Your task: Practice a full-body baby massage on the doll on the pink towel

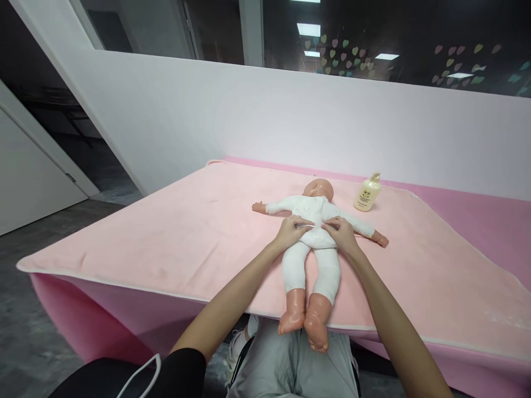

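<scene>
A baby doll [312, 251] in a white bodysuit lies on its back on a pink mat [174, 237], head away from me, arms spread, bare feet over the near edge. My left hand [290, 230] rests at the doll's waist on its left side, fingers curled and pinching the white cloth. My right hand [341, 231] mirrors it on the other side of the waist, fingers also pinched on the suit's fabric.
A cream lotion bottle with a pump [367, 192] stands upright just right of the doll's head. The mat covers a pink table against a white wall [290, 121]. My grey trousers [290, 365] show under the table's near edge.
</scene>
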A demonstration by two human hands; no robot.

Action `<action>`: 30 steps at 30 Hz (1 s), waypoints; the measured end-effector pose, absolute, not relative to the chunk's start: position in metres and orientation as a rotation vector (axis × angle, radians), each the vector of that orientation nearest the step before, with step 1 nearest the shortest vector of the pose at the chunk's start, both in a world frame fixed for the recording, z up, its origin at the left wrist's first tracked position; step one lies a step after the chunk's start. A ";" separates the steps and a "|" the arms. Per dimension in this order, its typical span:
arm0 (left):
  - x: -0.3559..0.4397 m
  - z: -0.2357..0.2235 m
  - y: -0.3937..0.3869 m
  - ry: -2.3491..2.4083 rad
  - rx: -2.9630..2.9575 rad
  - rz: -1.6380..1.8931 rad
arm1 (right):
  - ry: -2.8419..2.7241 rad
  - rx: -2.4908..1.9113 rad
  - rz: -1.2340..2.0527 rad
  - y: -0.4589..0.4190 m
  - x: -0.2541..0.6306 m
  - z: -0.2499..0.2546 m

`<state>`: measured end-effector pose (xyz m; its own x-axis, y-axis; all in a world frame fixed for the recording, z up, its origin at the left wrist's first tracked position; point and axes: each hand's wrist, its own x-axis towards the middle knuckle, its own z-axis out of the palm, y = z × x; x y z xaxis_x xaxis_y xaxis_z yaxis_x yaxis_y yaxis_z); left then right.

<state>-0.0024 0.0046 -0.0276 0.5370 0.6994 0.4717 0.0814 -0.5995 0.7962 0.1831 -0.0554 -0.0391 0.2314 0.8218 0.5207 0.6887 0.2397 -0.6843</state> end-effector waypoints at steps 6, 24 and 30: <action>-0.001 -0.027 0.004 0.660 1.993 1.077 | -1.534 -1.539 0.005 -0.048 0.180 -0.040; 0.024 -0.008 0.025 1.001 2.299 0.763 | -1.434 -1.555 0.035 -0.051 0.177 -0.041; 0.021 -0.013 0.014 1.065 2.259 0.887 | -1.405 -1.540 0.058 -0.055 0.172 -0.038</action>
<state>0.0213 0.0138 -0.0129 0.4855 0.8023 0.3474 0.4866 -0.5781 0.6550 0.1719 -0.0554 -0.0381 0.3219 0.7666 0.5556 0.7179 0.1850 -0.6712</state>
